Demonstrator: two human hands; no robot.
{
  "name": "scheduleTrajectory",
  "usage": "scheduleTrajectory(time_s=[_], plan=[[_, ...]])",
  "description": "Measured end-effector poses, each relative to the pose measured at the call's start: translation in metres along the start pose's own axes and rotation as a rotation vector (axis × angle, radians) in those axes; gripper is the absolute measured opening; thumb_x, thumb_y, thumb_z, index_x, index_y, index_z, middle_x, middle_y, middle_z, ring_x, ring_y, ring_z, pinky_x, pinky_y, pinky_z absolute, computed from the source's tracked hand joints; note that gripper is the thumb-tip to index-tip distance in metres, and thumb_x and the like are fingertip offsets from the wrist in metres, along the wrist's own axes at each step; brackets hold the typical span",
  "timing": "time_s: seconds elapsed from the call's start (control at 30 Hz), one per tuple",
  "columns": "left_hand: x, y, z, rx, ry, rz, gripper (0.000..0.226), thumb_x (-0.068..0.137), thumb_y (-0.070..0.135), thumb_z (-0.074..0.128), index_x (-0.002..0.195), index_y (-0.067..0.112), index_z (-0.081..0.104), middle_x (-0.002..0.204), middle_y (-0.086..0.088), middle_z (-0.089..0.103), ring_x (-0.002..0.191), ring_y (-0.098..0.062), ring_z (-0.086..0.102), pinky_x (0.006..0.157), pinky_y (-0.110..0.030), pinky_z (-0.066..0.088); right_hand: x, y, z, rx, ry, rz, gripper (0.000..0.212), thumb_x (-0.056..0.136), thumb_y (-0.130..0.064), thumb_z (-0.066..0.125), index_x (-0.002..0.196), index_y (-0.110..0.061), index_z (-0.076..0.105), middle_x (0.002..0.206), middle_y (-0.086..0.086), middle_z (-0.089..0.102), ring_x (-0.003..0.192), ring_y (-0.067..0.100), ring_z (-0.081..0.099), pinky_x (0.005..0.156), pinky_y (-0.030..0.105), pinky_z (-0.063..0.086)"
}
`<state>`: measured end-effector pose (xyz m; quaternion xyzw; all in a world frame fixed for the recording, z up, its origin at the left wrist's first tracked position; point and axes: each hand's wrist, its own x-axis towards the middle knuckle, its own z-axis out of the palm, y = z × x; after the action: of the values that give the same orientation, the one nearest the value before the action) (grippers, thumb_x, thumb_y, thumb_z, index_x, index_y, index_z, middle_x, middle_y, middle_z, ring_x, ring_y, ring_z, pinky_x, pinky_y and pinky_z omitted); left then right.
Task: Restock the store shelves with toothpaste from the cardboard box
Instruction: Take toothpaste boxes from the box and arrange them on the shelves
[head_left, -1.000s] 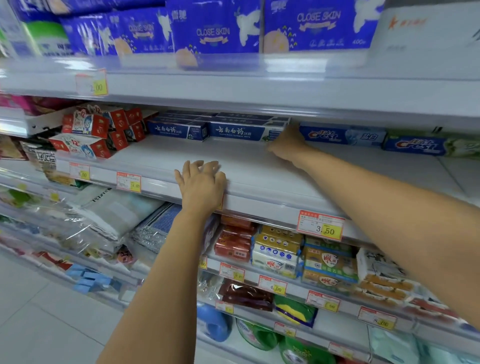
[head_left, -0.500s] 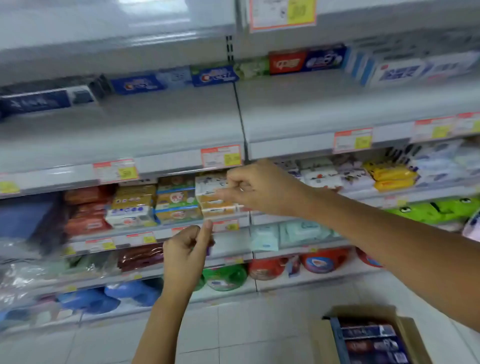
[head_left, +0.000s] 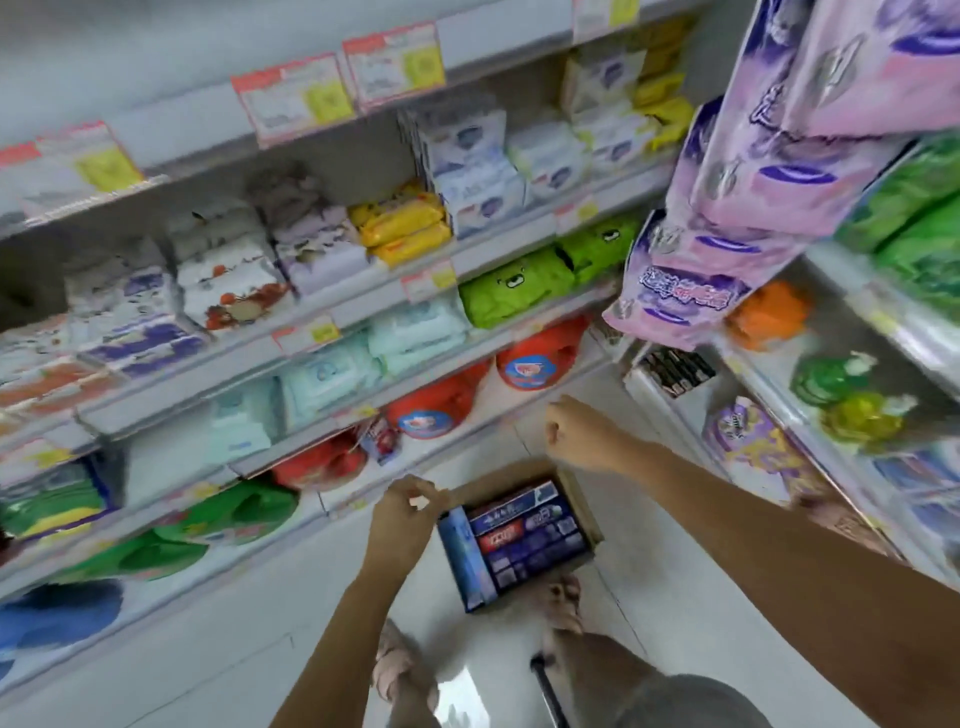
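Observation:
An open cardboard box (head_left: 584, 499) sits on the white tiled floor by my feet, holding several blue and red toothpaste cartons (head_left: 524, 540). My left hand (head_left: 400, 525) hangs just left of the box, fingers loosely curled, holding nothing. My right hand (head_left: 582, 431) hovers above the box's far right corner with curled fingers and nothing in it. The toothpaste shelf is out of the frame.
Shelves (head_left: 363, 301) on the left carry tissue packs, wet wipes, green packs and red tubs (head_left: 431, 410). A pink and purple paper pack (head_left: 753, 171) hangs at the upper right above a second shelf unit (head_left: 831, 415). My sandalled feet (head_left: 563, 603) stand beside the box.
My view has swung down from the toothpaste shelf to the floor. Both hands left the shelf and dropped toward the cardboard box, which is now fully in sight.

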<state>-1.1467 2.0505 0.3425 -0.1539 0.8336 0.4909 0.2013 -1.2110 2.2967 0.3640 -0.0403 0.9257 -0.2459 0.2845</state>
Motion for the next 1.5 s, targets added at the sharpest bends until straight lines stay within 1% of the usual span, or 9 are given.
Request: scheduleTrajectory(time_s=[0.13, 0.27, 0.4, 0.6, 0.93, 1.17, 1.3, 1.4, 1.5], plan=[[0.027, -0.024, 0.065, 0.133, -0.048, -0.153, 0.028, 0.088, 0.021, 0.065, 0.065, 0.021, 0.049, 0.076, 0.000, 0.059, 0.072, -0.015, 0.054, 0.066, -0.026, 0.035, 0.008, 0.082, 0.040, 0.121, 0.001, 0.209, 0.013, 0.084, -0.009, 0.062, 0.085, -0.011, 0.049, 0.092, 0.012, 0.054, 0.087, 0.026, 0.055, 0.074, 0.033, 0.044], [0.053, -0.052, 0.108, 0.280, -0.118, -0.248, 0.018, 0.087, 0.024, 0.066, 0.091, 0.009, 0.058, 0.093, -0.008, 0.062, 0.093, -0.026, 0.060, 0.076, -0.029, 0.040, 0.026, 0.138, 0.088, 0.153, -0.112, 0.360, 0.048, 0.084, -0.018, 0.066, 0.123, -0.004, 0.044, 0.123, 0.013, 0.054, 0.111, 0.029, 0.055, 0.088, 0.034, 0.047], [0.093, -0.092, 0.143, 0.325, -0.199, -0.277, 0.041, 0.086, 0.024, 0.068, 0.122, 0.010, 0.054, 0.122, -0.009, 0.058, 0.108, -0.023, 0.057, 0.078, -0.019, 0.035, 0.049, 0.176, 0.134, 0.161, -0.156, 0.412, 0.049, 0.087, -0.028, 0.063, 0.127, -0.008, 0.044, 0.126, 0.011, 0.055, 0.112, 0.026, 0.056, 0.088, 0.032, 0.046], [0.173, -0.169, 0.204, 0.422, -0.318, -0.288, 0.057, 0.087, 0.019, 0.067, 0.138, 0.009, 0.042, 0.134, -0.010, 0.052, 0.117, -0.025, 0.053, 0.086, -0.024, 0.041, 0.097, 0.228, 0.217, 0.223, -0.222, 0.388, 0.047, 0.093, -0.022, 0.057, 0.136, -0.013, 0.043, 0.134, 0.007, 0.053, 0.120, 0.020, 0.053, 0.096, 0.031, 0.049], [0.261, -0.270, 0.285, 0.810, -0.475, -0.038, 0.052, 0.087, 0.012, 0.057, 0.137, 0.014, 0.045, 0.132, -0.008, 0.056, 0.122, -0.026, 0.052, 0.098, -0.030, 0.041, 0.172, 0.231, 0.304, 0.092, -0.190, 0.191, 0.029, 0.095, -0.021, 0.039, 0.119, -0.022, 0.056, 0.111, 0.001, 0.062, 0.102, 0.018, 0.059, 0.079, 0.022, 0.042], [0.275, -0.293, 0.284, 0.978, -0.482, -0.083, 0.053, 0.086, 0.010, 0.055, 0.136, 0.017, 0.042, 0.123, -0.008, 0.061, 0.114, -0.028, 0.057, 0.088, -0.034, 0.048, 0.153, 0.238, 0.327, 0.041, -0.314, 0.370, 0.074, 0.093, -0.011, 0.051, 0.151, -0.008, 0.006, 0.156, 0.014, 0.015, 0.141, 0.026, 0.027, 0.114, 0.035, 0.030], [0.277, -0.274, 0.265, 0.989, -0.534, 0.004, 0.038, 0.084, 0.028, 0.060, 0.120, 0.016, 0.055, 0.116, -0.007, 0.065, 0.106, -0.027, 0.061, 0.084, -0.031, 0.047, 0.157, 0.255, 0.332, -0.120, -0.191, 0.347, 0.072, 0.094, -0.008, 0.047, 0.152, -0.011, 0.004, 0.159, 0.011, 0.004, 0.146, 0.025, 0.010, 0.118, 0.034, 0.020], [0.267, -0.240, 0.243, 1.012, -0.602, 0.181, 0.047, 0.087, 0.037, 0.057, 0.128, 0.015, 0.051, 0.123, -0.006, 0.061, 0.108, -0.025, 0.058, 0.088, -0.028, 0.045, 0.157, 0.260, 0.342, -0.199, -0.143, 0.272, 0.069, 0.095, -0.006, 0.045, 0.152, -0.014, 0.007, 0.160, 0.007, 0.004, 0.147, 0.022, 0.009, 0.118, 0.031, 0.017], [0.254, -0.204, 0.207, 0.840, -0.648, 0.142, 0.055, 0.085, 0.035, 0.062, 0.135, 0.022, 0.041, 0.121, 0.002, 0.058, 0.101, -0.019, 0.058, 0.085, -0.028, 0.047, 0.162, 0.262, 0.344, -0.265, -0.148, 0.178, 0.072, 0.095, -0.007, 0.048, 0.152, -0.015, 0.006, 0.160, 0.005, 0.005, 0.147, 0.020, 0.006, 0.118, 0.032, 0.007]])
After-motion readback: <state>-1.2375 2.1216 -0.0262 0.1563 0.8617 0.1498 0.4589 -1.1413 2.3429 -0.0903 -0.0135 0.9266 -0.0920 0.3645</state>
